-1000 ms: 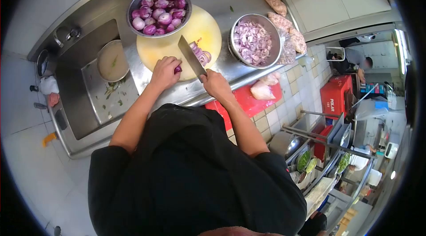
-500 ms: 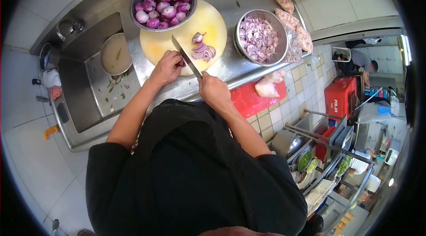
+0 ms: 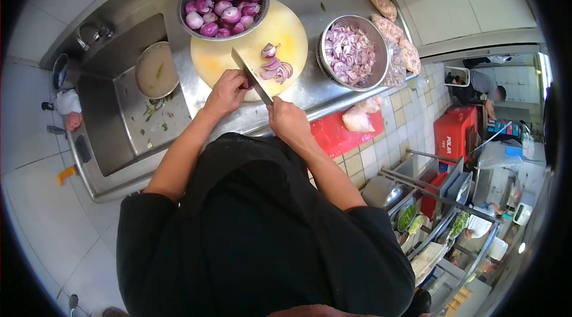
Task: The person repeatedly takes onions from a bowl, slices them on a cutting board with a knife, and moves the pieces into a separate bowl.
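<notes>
My right hand (image 3: 288, 119) is closed round the handle of a kitchen knife (image 3: 250, 74), its blade pointing up and to the left over the round yellowish cutting board (image 3: 208, 58). Left of the blade, my left hand (image 3: 226, 93) has its fingers curled on a red onion (image 3: 246, 85), mostly hidden under them. Right of the blade lie sliced red onion (image 3: 277, 71) and a small onion end piece (image 3: 269, 50). At the board's far edge, a metal colander (image 3: 183, 18) holds several peeled red onions. A steel bowl of sliced onions (image 3: 351, 52) stands to the right.
A sink (image 3: 98, 129) on the left contains a round pan of cloudy water (image 3: 157, 72). Filled plastic bags (image 3: 396, 37) line the counter's right end. Below the counter edge is a red board (image 3: 333, 135) with pale raw meat (image 3: 358, 119). A shelf rack (image 3: 441, 189) and another person (image 3: 485, 86) are farther right.
The whole view has shifted slightly. My hands, the knife and the onion slices keep nearly the same places relative to the board.
</notes>
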`<state>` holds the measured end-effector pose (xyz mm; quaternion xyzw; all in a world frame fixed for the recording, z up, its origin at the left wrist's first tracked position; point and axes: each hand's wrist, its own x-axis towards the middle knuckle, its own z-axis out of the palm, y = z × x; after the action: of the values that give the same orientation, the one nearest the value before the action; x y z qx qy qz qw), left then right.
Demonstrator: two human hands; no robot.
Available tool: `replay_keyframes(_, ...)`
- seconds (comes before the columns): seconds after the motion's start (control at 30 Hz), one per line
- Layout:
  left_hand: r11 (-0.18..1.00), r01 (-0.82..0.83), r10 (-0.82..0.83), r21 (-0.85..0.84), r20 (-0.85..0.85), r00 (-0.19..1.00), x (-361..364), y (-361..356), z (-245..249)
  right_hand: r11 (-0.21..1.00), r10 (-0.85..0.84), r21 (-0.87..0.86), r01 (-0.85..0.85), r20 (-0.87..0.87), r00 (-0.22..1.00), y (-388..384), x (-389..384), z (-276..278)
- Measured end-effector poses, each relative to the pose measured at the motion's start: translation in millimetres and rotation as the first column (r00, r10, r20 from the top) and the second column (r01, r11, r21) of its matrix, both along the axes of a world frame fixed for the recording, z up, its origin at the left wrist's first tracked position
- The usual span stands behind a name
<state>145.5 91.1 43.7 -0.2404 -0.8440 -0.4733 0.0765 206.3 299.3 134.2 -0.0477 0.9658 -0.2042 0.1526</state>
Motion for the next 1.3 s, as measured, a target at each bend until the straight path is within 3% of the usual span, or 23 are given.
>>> replay_keyframes(0.07, 1.0, 0.009, -0.009, -0.018, 0.013, 1.0, 3, 1, -1, 0.999, 0.017, 0.034, -0.018, 0.027, 0.999, 1, -4, -21)
replay_keyframes(0.17, 1.0, 0.0, 0.0, 0.01, 0.006, 1.0, 1, -2, -2, 1.0, 0.021, 0.012, -0.021, -0.003, 1.0, 2, -3, 6)
replay_keyframes(0.27, 1.0, -0.004, 0.004, 0.011, -0.003, 1.0, 2, -1, -5, 0.998, 0.027, 0.057, -0.03, 0.042, 0.999, 2, -5, -26)
replay_keyframes(0.57, 1.0, -0.029, 0.029, 0.007, 0.007, 1.0, 3, -1, -8, 0.996, 0.072, 0.059, -0.072, 0.011, 0.997, 4, -7, -19)
replay_keyframes(0.63, 0.999, -0.042, 0.042, 0.015, 0.026, 0.999, 4, -4, -11, 0.999, 0.047, 0.019, -0.048, 0.019, 0.999, 4, -5, 4)
replay_keyframes(0.77, 0.997, -0.063, 0.061, 0.048, 0.037, 0.997, 8, -2, -16, 0.998, 0.052, 0.018, -0.054, 0.08, 0.995, 5, -3, -29)
replay_keyframes(0.9, 0.993, -0.086, 0.08, 0.082, 0.067, 0.995, 2, -1, -1, 0.999, -0.028, -0.009, 0.03, 0.204, 0.979, 19, -23, -17)
replay_keyframes(1.0, 0.955, -0.02, 0.033, -0.296, 0.04, 0.999, -7, -4, 12, 0.994, -0.097, -0.02, 0.104, 0.218, 0.971, 29, -26, -7)
replay_keyframes(1.1, 0.902, -0.117, 0.258, -0.416, 0.302, 0.918, -11, 18, 18, 0.992, -0.122, -0.009, 0.126, 0.185, 0.975, 33, -27, -14)
replay_keyframes(1.23, 0.91, -0.195, 0.368, -0.365, 0.5, 0.784, -8, 30, 36, 0.989, -0.136, -0.028, 0.144, 0.195, 0.971, 29, -18, -6)
replay_keyframes(1.3, 0.965, -0.184, 0.216, -0.185, 0.172, 0.961, -2, 23, 28, 0.988, -0.14, -0.034, 0.149, 0.189, 0.972, 24, -14, -1)
